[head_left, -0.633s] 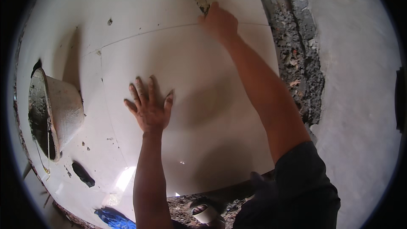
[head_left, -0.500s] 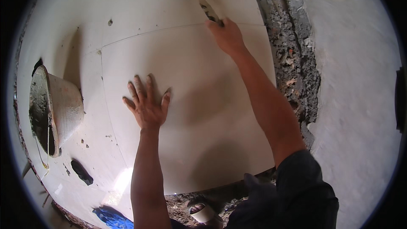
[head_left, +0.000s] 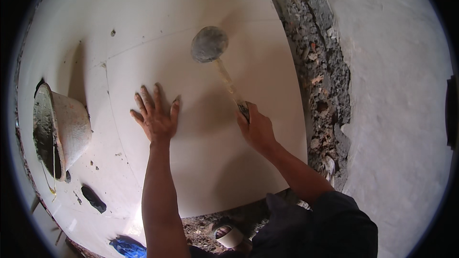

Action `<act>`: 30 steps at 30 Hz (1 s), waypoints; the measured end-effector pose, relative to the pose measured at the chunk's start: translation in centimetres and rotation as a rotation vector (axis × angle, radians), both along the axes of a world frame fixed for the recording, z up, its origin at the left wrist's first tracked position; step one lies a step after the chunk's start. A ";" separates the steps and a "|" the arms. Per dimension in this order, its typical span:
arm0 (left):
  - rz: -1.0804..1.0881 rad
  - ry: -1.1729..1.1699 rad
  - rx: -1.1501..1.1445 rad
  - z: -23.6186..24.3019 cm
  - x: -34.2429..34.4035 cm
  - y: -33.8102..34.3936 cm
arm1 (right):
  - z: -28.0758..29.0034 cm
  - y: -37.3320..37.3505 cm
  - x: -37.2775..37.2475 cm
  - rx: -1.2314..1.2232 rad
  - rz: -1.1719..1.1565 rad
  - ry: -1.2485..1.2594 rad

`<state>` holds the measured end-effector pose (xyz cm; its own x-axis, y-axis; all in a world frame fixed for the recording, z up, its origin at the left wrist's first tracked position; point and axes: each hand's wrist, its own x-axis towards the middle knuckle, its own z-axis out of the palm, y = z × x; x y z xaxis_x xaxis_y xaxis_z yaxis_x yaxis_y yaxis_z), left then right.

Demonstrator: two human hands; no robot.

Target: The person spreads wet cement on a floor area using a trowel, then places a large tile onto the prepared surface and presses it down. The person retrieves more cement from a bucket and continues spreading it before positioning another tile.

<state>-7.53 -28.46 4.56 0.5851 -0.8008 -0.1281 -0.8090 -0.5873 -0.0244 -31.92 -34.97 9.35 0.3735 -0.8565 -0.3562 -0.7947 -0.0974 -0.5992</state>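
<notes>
My right hand (head_left: 258, 126) is wrapped round the dark lower end of a rubber mallet's handle. The mallet (head_left: 209, 44) has a round grey-black head, which is raised above a large pale floor tile (head_left: 239, 172) and looks slightly blurred. My left hand (head_left: 157, 120) rests flat on the same tile with its fingers spread, left of the mallet. Thin joint lines run along the tile's left and far sides. Grey dirt marks my left fingertips.
A mortar-smeared bucket (head_left: 71, 126) lies on its side at the left. Near it are a dark scrap (head_left: 93, 198) and a blue plastic bag (head_left: 128, 247). A rubble-filled gap (head_left: 321, 81) separates the tiles from a grey wall (head_left: 397, 114). My sandalled foot (head_left: 228, 235) stands on rough ground.
My right hand has drawn the mallet back toward me, its head lifting off the far tile area and looking larger. My left hand stays flat on the tile; the view has shifted slightly.
</notes>
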 end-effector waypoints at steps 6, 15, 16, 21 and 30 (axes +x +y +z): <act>0.001 0.012 0.008 0.1 0.0 0.1 | -0.6 0.1 -0.6 -0.026 -0.010 0.060; 0.019 0.043 0.022 0.4 0.0 0.0 | 0.5 -0.6 -0.2 -0.023 0.036 0.057; 0.015 0.029 0.008 0.2 0.0 0.0 | 0.2 -0.6 -0.3 -0.020 0.077 0.118; 0.003 -0.025 -0.014 -0.5 0.1 0.2 | -1.9 0.8 -0.1 -0.062 0.093 0.184; 0.330 0.059 -0.049 -0.7 4.4 7.4 | -0.1 2.7 2.9 -0.059 0.205 0.140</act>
<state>-3.09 -21.02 3.81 0.8063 -0.5758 -0.1354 -0.5745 -0.8168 0.0521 -28.98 -32.30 9.28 0.4926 -0.7885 -0.3683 -0.8292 -0.2968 -0.4736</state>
